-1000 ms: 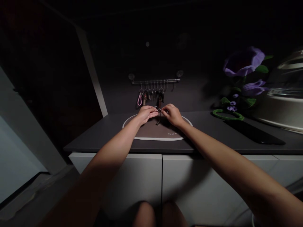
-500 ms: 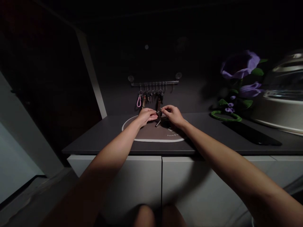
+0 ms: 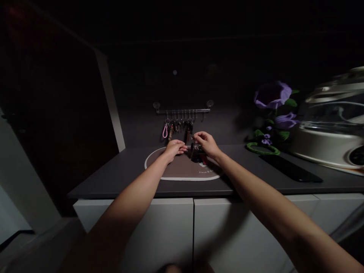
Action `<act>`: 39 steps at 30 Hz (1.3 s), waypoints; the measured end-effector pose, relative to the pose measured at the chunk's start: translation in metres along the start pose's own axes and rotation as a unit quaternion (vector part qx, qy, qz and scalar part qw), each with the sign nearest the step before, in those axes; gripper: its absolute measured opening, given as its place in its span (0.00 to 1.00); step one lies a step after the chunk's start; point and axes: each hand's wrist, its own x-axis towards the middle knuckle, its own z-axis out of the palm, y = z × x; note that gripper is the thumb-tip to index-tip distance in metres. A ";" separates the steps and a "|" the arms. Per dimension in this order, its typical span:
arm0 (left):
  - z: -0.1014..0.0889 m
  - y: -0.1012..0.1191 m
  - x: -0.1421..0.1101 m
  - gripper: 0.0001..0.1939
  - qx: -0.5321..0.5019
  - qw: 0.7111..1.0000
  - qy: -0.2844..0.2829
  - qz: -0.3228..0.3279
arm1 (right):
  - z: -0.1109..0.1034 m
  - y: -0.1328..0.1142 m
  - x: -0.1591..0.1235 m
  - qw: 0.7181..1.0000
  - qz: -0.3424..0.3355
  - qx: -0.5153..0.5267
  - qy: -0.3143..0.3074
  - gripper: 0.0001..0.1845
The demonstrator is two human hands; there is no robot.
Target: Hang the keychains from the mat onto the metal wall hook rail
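Observation:
My right hand (image 3: 207,145) pinches a small bunch of keys (image 3: 192,147) by its ring, and the keys hang down over the brown mat (image 3: 178,168). Just to the left, my left hand (image 3: 174,148) is held with its fingers stretched out, a little apart from the keys and with nothing visible in it. Behind both hands, a clear hook rail (image 3: 183,111) on the dark wall carries several key bunches, among them one with a pink loop (image 3: 165,131) at the left end. A small dark and red item lies on the mat beneath my right hand, partly hidden.
On the right of the dark counter (image 3: 108,172) stand a purple flower decoration (image 3: 273,94) with a green ring base (image 3: 263,148), a flat black slab (image 3: 292,168) and a white appliance with a clear cover (image 3: 321,142). White cabinet doors (image 3: 162,227) are below.
The view has shifted, so the scene sits lower in the picture. My left hand has come away from the keys, which now hang from my right hand alone.

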 end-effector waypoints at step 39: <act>0.003 -0.026 0.018 0.07 0.091 0.993 0.025 0.067 | 0.011 0.011 0.129 0.953 0.048 -0.028 0.299 0.04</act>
